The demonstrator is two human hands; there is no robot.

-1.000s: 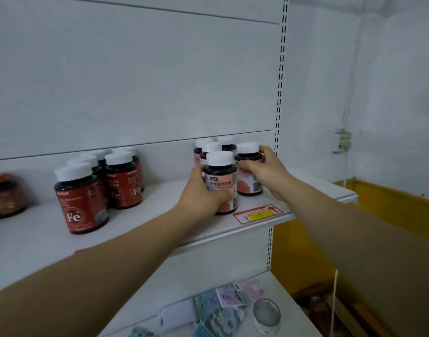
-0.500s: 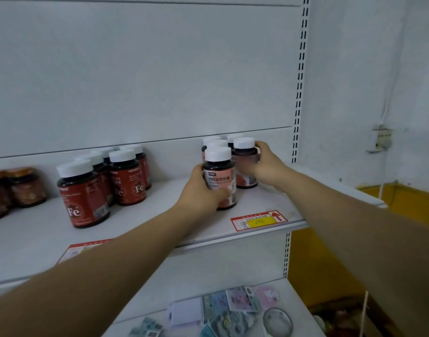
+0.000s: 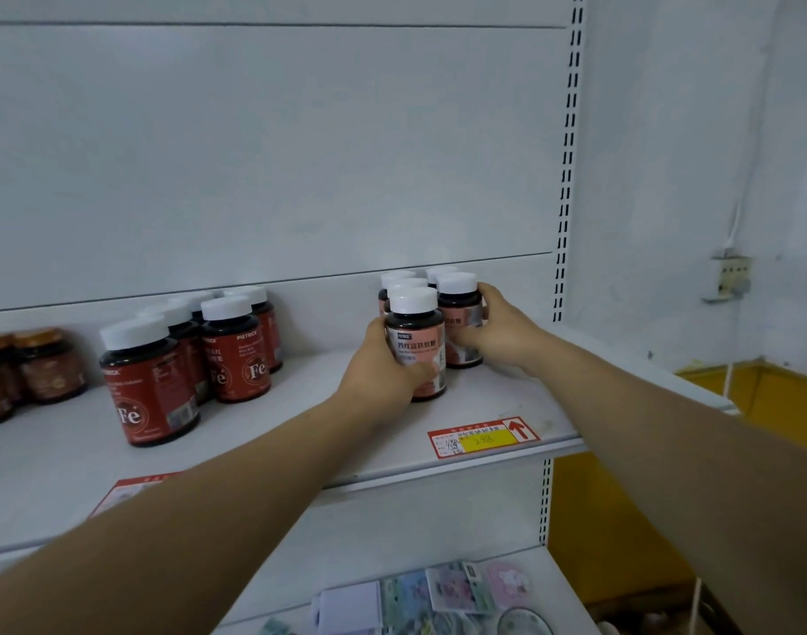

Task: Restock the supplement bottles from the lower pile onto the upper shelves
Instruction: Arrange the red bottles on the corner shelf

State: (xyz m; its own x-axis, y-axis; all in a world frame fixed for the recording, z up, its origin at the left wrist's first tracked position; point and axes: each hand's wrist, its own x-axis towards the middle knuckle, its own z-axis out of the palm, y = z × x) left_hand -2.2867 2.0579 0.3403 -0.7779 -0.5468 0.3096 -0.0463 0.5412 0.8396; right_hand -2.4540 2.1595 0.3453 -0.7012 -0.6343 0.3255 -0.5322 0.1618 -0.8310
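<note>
A white metal shelf [image 3: 300, 433] spans the view, backed by a white panel. Two bare forearms reach up onto it from below. At its left edge stand brown-lidded dark jars [image 3: 44, 364]; near the middle is a cluster of dark bottles with red Fe labels and white caps [image 3: 149, 382]. Toward the shelf's right end stands a group of dark supplement bottles with pink labels and white caps [image 3: 403, 281]. The left hand [image 3: 383, 373] grips the front pink-label bottle [image 3: 415, 341], thumb across its label. The right hand [image 3: 502, 332] grips the bottle just beside it [image 3: 458, 313], on the right. A red and yellow price tag [image 3: 484, 437] lies at the shelf's front edge.
</note>
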